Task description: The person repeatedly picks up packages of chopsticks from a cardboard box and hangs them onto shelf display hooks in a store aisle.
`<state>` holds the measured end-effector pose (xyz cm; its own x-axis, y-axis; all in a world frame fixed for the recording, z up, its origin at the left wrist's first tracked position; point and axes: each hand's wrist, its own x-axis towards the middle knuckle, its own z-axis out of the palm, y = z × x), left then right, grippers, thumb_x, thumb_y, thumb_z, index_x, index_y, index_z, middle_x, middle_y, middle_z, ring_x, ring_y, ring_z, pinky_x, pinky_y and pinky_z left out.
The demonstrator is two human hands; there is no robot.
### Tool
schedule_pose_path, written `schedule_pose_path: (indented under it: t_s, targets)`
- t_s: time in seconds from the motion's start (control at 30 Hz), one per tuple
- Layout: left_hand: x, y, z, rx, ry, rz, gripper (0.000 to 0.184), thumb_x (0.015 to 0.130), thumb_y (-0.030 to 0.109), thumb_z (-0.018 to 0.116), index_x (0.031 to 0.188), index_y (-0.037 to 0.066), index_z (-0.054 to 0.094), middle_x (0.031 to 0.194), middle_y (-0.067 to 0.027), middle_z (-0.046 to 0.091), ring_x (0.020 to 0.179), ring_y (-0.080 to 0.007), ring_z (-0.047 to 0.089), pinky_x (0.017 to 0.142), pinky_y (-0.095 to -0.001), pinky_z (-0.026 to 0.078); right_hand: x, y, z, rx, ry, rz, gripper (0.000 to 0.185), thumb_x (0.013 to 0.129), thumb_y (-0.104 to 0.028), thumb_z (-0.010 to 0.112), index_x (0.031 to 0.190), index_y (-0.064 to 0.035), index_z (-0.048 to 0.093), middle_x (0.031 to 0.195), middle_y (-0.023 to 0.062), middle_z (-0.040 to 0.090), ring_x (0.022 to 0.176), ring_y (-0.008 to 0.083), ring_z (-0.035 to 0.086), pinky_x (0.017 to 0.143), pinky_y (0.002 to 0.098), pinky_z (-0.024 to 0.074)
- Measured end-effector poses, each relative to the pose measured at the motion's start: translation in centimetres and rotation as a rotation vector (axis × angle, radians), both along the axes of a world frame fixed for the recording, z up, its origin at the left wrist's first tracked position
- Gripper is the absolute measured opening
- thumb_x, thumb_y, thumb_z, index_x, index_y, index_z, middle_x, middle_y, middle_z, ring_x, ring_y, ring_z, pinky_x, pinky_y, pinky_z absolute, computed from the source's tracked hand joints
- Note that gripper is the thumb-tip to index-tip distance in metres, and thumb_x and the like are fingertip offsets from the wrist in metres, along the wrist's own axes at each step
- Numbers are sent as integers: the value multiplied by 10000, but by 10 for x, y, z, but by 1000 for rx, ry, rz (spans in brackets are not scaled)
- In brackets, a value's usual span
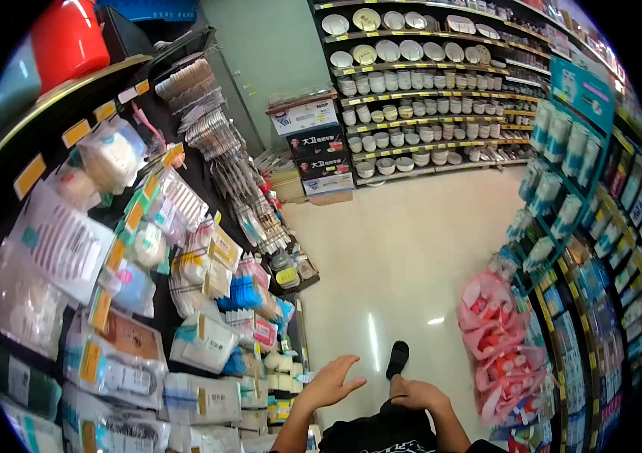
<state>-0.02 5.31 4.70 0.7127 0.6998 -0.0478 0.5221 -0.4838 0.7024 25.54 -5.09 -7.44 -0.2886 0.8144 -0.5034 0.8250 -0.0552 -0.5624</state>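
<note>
My left hand (334, 383) is held in front of my body with its thumb and fingers apart and nothing in it. It is nearest to the hanging packets on the left rack, including a pale packet (281, 362), without touching them. Across from it, my right hand (423, 395) hovers by my leg, palm turned inward. Its fingers point left, partly hidden, and no object shows in them. Between the hands, a dark shoe (398, 359) stands on the shop floor (370, 264).
Packaged bath goods (140, 377) crowd the left rack. Pink plastic bags (498, 340) with red items hang on the right, below a teal display stand (581, 98). Ahead are stacked mop boxes (321, 151) and shelves of bowls and plates (411, 79).
</note>
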Motion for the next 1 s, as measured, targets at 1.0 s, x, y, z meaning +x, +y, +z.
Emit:
schedule_pose_path:
  t_s: [1.0]
  targets:
    - [123, 734, -85, -141, 477, 157, 658, 891, 523, 523, 1232, -39, 505, 1222, -266, 554, 1156, -408, 527, 955, -474, 433, 130, 799, 76, 24, -116, 224, 614, 858, -504, 575, 1217, -7, 531, 1137, 233, 609, 1070, 377, 586, 908, 456, 472]
